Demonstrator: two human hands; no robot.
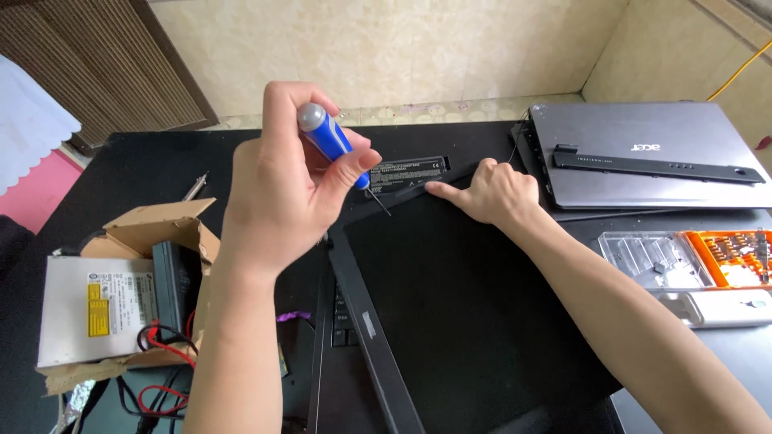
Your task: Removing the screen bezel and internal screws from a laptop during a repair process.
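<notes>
My left hand [285,181] grips a small screwdriver [331,141] with a blue handle and grey cap. Its thin tip points down at the top left corner of a black laptop screen panel [466,305]. My right hand [490,191] rests with fingers curled on the upper edge of that panel, index finger pointing left toward the screwdriver tip. The panel lies tilted over a black laptop base whose keyboard [342,317] shows at its left. A black battery bar [410,170] lies just behind the panel.
A cardboard box [153,233] at left holds a silver optical drive [92,309] and red and black wires. A grey closed laptop [651,153] with a black strip on it sits at back right. An orange bit case [728,259] and a white device [720,308] lie right.
</notes>
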